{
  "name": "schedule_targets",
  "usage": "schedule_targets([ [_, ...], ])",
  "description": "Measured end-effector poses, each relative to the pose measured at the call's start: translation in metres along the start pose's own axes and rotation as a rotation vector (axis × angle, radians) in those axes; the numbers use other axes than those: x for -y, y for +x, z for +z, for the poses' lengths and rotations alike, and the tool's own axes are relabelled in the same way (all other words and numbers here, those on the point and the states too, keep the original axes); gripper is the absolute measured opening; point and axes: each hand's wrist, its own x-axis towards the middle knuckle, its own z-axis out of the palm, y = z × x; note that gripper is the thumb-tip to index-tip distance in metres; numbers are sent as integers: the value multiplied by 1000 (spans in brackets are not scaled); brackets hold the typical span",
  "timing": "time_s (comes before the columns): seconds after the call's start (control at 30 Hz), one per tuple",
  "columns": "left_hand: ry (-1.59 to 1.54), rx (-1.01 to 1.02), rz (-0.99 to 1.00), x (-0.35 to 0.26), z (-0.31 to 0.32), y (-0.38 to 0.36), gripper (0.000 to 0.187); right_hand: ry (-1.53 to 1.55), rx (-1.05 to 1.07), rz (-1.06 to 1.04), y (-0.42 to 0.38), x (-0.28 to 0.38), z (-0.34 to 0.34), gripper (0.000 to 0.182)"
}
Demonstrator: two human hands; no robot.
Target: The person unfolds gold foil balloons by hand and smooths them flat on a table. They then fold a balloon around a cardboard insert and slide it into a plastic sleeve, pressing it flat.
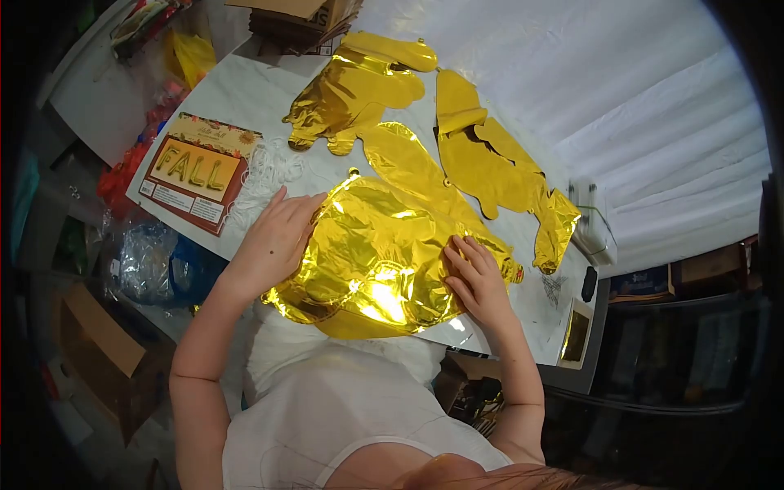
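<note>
A shiny gold foil balloon (384, 245), flat and wrinkled, lies at the table's near edge and partly hangs over it. At its left edge rests my left hand (282, 237), fingers extended and close together over the foil's border. My right hand (478, 282) lies on the foil's right part with its fingers spread a little. Neither hand is closed around anything. More flat gold foil pieces (347, 94) extend behind, and another (482, 159) lies to the right, with a folded end near the table's right side.
A "FALL" package card (198, 173) lies at the left beside a tangle of white string (265, 171). Cardboard (302, 20) stands at the back. On the right are a phone-like device (576, 333), a small black object (589, 283) and a white stack (594, 224).
</note>
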Motion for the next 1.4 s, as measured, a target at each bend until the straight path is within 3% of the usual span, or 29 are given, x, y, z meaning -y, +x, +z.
schedule_targets([
  [0.63,-63,-56,-27,3,-13,-15,52,-20,-55,9,-4,4,1,56],
  [0.87,158,-188,431,47,-10,-114,49,5,9,-111,-41,55,-9,80],
  [0.93,256,-183,530,54,16,-142,47,3,6,-111,-51,68,11,75],
  [1.07,379,-180,430,65,63,-178,43,-13,-128,-94,-61,88,46,61],
  [1.17,520,-401,423,39,89,-163,45,-18,-212,-117,-56,92,53,49],
  [1.4,474,-537,399,31,127,-157,44,-73,-246,-151,-53,94,59,48],
])
